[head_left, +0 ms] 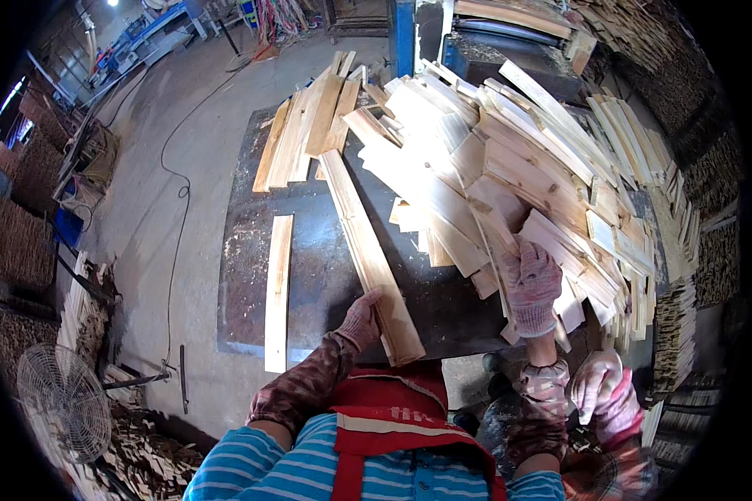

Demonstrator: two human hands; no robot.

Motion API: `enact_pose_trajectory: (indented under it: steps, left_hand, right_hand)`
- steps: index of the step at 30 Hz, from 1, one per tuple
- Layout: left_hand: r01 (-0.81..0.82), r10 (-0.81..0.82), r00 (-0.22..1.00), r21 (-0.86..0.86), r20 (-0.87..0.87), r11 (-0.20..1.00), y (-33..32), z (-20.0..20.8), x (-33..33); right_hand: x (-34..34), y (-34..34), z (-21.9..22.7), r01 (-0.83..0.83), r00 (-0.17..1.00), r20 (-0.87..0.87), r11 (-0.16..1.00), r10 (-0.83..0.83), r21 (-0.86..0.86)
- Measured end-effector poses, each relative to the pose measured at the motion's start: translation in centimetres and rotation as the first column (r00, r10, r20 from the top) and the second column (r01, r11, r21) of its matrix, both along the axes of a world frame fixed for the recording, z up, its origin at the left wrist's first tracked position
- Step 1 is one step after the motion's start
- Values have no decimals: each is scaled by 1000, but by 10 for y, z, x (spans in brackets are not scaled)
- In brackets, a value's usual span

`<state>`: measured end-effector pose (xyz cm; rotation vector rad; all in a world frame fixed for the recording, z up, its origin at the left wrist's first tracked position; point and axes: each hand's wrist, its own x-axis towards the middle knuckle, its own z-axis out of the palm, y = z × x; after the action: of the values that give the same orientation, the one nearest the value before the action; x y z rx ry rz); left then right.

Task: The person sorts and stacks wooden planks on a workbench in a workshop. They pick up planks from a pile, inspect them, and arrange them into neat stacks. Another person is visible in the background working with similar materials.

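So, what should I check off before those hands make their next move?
1. Left hand holding the long plank: ok.
2. Right hand at the board pile, grip firm: cannot tell from this angle.
3. Single board at left, apart from the pile: ok.
4. Pile neatly aligned: not ok, it lies jumbled.
5. Other person's gloved hand well away from the right sleeve: not ok, close beside it.

Open passage: bare tabletop (pixel 319 242) between the lone board (pixel 279 292) and the long board (pixel 368 246) in the left hand (pixel 362 322); a second gap separates the latter from the heap (pixel 551 184). Obstructions: the heap, rightward; another person's gloved hand (pixel 597 386), beside the right forearm (pixel 543 397).
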<state>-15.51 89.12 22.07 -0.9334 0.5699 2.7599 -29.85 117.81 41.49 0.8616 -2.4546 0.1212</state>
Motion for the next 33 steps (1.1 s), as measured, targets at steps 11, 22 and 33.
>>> enact_pose_trajectory:
  steps: [11,22,33]
  left_hand:
    - [-3,247,871,499,-424,867,-63,10,65]
    - [-29,282,867,523,-411,852,-67,18,71]
    - [84,92,971,-677,221,731,-102,28,99]
  right_hand:
    - [1,-135,22,-316,877,385,949,286,16]
    - [50,-218,-165,-226,710,701,965,68,135]
    - [167,-118,-195,312,471,846,944,-251,107]
